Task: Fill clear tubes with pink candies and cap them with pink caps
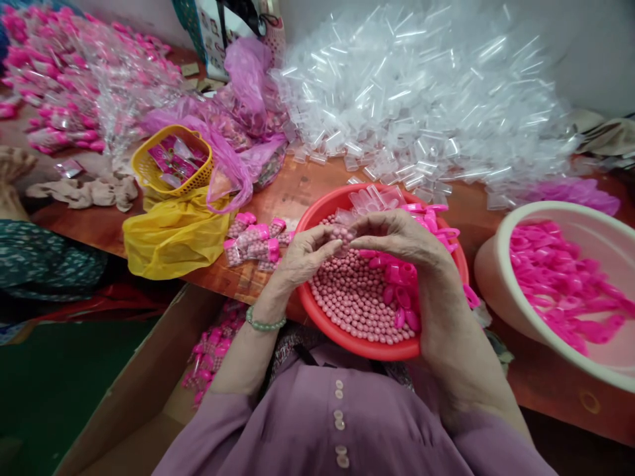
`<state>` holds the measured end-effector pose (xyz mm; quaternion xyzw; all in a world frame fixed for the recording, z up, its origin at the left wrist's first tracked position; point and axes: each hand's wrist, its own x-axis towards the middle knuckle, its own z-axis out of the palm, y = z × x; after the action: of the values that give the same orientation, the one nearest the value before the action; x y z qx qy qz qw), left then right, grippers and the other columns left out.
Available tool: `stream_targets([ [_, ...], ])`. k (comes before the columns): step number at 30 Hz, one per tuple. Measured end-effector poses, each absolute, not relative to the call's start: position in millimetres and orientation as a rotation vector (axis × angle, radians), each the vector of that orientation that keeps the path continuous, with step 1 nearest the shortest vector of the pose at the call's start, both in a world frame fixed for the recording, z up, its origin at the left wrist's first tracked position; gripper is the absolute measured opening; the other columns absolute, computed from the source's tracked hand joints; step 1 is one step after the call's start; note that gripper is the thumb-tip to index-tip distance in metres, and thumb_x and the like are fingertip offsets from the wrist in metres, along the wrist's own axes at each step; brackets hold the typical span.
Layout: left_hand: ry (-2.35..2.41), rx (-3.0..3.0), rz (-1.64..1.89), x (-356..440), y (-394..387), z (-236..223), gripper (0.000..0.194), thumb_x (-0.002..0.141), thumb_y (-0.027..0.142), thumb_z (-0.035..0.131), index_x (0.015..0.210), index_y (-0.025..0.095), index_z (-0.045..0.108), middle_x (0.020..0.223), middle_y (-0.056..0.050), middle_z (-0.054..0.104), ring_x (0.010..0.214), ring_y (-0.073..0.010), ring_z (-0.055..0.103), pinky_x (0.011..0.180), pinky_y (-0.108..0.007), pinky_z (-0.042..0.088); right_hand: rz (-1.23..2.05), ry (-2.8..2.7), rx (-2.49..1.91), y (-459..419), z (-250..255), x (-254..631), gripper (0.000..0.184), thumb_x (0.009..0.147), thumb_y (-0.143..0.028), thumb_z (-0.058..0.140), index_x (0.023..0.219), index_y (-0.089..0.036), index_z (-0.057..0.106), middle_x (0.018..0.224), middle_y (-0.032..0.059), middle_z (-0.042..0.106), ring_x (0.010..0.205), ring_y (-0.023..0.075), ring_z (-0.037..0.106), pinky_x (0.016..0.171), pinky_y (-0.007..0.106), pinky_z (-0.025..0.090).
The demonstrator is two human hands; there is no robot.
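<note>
Over the red basin (305, 307), a small clear plastic tube (343, 235) with pink beads in it is between my two hands. My left hand (308, 256) pinches its left side between thumb and fingers. From the other side, the fingers of my right hand (397, 237) close at its right end, partly hiding it. Loose pink beads (354, 297) fill much of the basin. Bright pink plastic caps (401, 281) lie at its right side, partly behind my right wrist. Several clear empty tubes (372, 198) rest at the basin's far rim.
Bead-filled tubes with pink caps (255, 241) lie left of the basin, beside a yellow bag (173, 235) and yellow basket (143, 175). Clear tubes (421, 99) are heaped behind. A white tub (501, 264) of pink parts stands right. A cardboard box (124, 403) is below; another person's sleeve (49, 258) shows left.
</note>
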<state>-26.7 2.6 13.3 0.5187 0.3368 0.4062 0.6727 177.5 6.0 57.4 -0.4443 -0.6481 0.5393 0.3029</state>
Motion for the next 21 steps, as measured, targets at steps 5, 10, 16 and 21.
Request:
stream_targets([
  [5, 0.699, 1.011, 0.913, -28.4, 5.7, 13.8, 0.034, 0.073, 0.04, 0.084, 0.088, 0.017, 0.063, 0.09, -0.002, 0.07, 0.082, -0.0136, 0.069, 0.085, -0.032, 0.06, 1.106, -1.952, -1.36, 2.4, 61.5, 177.5, 0.017, 0.088, -0.029, 0.065, 0.096, -0.016, 0.072, 0.091, 0.0069, 0.077, 0.083, 0.0194, 0.071, 0.076, 0.032, 0.056],
  [10, 0.618, 0.905, 0.976, -31.2, 7.7, 4.5, 0.044, 0.063, 0.031, 0.091, 0.094, 0.016, 0.064, 0.091, 0.0, 0.068, 0.085, -0.013, 0.07, 0.087, -0.032, 0.059, 0.555, -2.697, -1.889, -7.5, 63.5, 150.7, 0.031, 0.083, -0.004, 0.055, 0.107, -0.013, 0.073, 0.106, 0.0146, 0.077, 0.1, 0.0272, 0.073, 0.086, 0.034, 0.053],
  [16, 0.667, 1.006, 0.939, -31.7, 11.3, 1.5, 0.044, 0.062, 0.022, 0.091, 0.097, 0.015, 0.065, 0.096, -0.001, 0.069, 0.089, -0.0125, 0.068, 0.092, -0.03, 0.055, 0.45, -2.812, -2.023, -13.2, 43.0, 134.0, 0.037, 0.093, -0.005, 0.043, 0.112, -0.009, 0.074, 0.115, 0.0211, 0.074, 0.107, 0.0262, 0.072, 0.089, 0.03, 0.052],
  [21, 0.659, 1.039, 0.913, -30.7, 11.2, 1.5, 0.046, 0.065, 0.023, 0.089, 0.103, 0.015, 0.064, 0.101, -0.003, 0.071, 0.094, -0.0152, 0.067, 0.098, -0.035, 0.053, 0.484, -2.772, -2.012, -8.2, 36.1, 139.3, 0.038, 0.092, -0.002, 0.041, 0.113, -0.007, 0.073, 0.11, 0.0198, 0.077, 0.104, 0.025, 0.072, 0.089, 0.03, 0.051],
])
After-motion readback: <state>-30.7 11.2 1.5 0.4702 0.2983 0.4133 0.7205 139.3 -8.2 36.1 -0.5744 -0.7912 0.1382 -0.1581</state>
